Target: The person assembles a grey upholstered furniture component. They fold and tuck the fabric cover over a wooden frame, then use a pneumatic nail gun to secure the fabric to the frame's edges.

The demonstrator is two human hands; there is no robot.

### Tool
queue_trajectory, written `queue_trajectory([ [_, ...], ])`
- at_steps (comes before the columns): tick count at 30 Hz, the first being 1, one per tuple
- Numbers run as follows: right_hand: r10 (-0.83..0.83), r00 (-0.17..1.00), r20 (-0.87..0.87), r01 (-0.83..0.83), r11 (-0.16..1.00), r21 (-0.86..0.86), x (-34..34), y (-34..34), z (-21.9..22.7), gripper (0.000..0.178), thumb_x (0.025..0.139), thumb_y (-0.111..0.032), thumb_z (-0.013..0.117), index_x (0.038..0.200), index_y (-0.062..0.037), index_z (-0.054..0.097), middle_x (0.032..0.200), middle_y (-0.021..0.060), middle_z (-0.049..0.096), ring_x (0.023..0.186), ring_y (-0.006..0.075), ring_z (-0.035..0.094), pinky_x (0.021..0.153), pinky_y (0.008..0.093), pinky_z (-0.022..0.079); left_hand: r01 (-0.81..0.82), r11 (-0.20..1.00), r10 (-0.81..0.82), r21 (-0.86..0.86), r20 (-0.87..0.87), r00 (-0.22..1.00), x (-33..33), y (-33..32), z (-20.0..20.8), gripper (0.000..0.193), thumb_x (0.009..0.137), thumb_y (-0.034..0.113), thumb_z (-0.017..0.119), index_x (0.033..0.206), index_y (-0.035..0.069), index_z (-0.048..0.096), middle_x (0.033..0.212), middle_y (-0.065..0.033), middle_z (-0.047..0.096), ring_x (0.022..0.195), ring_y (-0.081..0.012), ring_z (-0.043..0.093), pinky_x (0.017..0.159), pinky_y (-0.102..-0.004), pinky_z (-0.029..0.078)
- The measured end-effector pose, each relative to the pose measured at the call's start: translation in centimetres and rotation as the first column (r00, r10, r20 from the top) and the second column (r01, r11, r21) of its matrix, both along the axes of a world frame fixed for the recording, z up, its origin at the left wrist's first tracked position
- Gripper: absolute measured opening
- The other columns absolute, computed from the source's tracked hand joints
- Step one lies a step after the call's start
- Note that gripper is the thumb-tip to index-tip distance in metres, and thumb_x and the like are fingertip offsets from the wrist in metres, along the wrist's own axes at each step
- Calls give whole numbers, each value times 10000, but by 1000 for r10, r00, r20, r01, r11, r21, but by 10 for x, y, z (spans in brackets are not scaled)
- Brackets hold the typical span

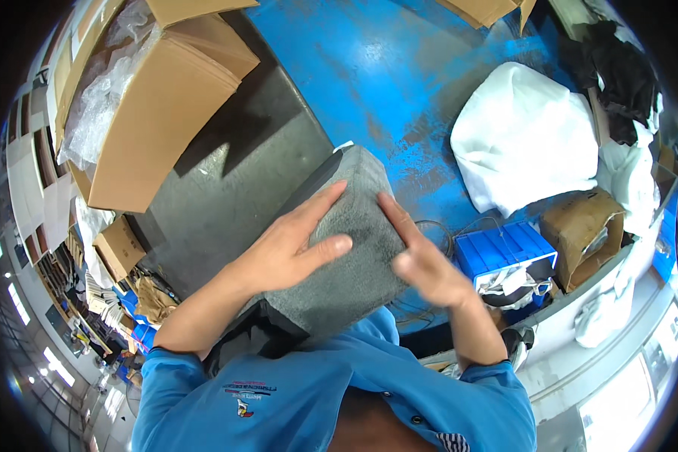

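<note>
A grey foam block (361,196) is held up close to my chest, above a dark grey table (226,188). My left hand (290,245) lies flat across its upper face, fingers spread and pressing on the foam. My right hand (422,260) rests against the block's right edge, index finger stretched along it; the hand is blurred. Under the block a black part (260,331) shows near my blue shirt, its shape unclear.
A large open cardboard box (151,105) with clear plastic wrap stands on the table's far left. On the blue floor lie a white bag (531,135), a blue plastic crate (505,252) and a small cardboard box (584,230). Dark clothing piles at the far right.
</note>
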State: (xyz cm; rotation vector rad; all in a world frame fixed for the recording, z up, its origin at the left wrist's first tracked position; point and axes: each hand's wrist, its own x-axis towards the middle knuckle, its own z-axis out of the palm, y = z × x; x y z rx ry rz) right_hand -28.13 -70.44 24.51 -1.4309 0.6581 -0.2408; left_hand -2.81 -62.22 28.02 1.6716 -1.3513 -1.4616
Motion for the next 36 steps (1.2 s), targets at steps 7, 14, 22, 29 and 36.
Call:
queue_trajectory([
  [7, -75, 961, -265, -33, 923, -383, 52, -1, 46, 482, 1054, -293, 559, 1417, 23, 532, 1301, 294, 628, 1197, 471, 611, 956, 493, 530, -29, 985, 62, -169, 193, 979, -14, -6, 14, 393, 1077, 262, 489, 1330, -20, 592, 1163, -285, 657, 1044, -476, 639, 900, -504, 514],
  [14, -88, 971, -224, 69, 993, -93, 70, -24, 14, 555, 1098, -445, 462, 1308, 31, 653, 1213, 220, 726, 1201, 350, 668, 996, 428, 513, -238, 943, 283, -231, 184, 941, -9, 2, -6, 387, 1092, 329, 442, 1081, 28, 687, 854, -287, 658, 852, -496, 644, 773, -537, 513],
  [22, -327, 943, -61, 311, 932, -184, 9, 31, 21, 598, 1117, -438, 448, 1455, 45, 552, 1463, 206, 590, 1378, 280, 543, 1170, 364, 379, 409, 865, -213, -291, 526, 824, -39, 168, 43, 702, 909, 237, 756, 1508, 16, 463, 1642, -204, 343, 1518, -421, 333, 1223, -529, 330],
  [29, -372, 928, -14, 352, 889, -293, 29, 43, 3, 541, 1132, -365, 438, 1445, 60, 559, 1428, 189, 620, 1346, 267, 556, 1153, 358, 390, -381, 893, 394, 241, -8, 919, -25, 215, -31, 523, 1079, 373, 496, 1381, -47, 574, 1412, -249, 580, 1189, -285, 641, 1079, -424, 455],
  [36, -453, 888, -79, 358, 789, -500, 38, 45, 6, 521, 1137, -356, 390, 1380, 39, 628, 1307, 184, 691, 1242, 259, 622, 1092, 346, 440, -368, 712, 595, 598, -235, 769, -52, 154, -91, 538, 1065, 369, 437, 1314, -55, 657, 1275, -284, 685, 1130, -361, 691, 1036, -442, 496],
])
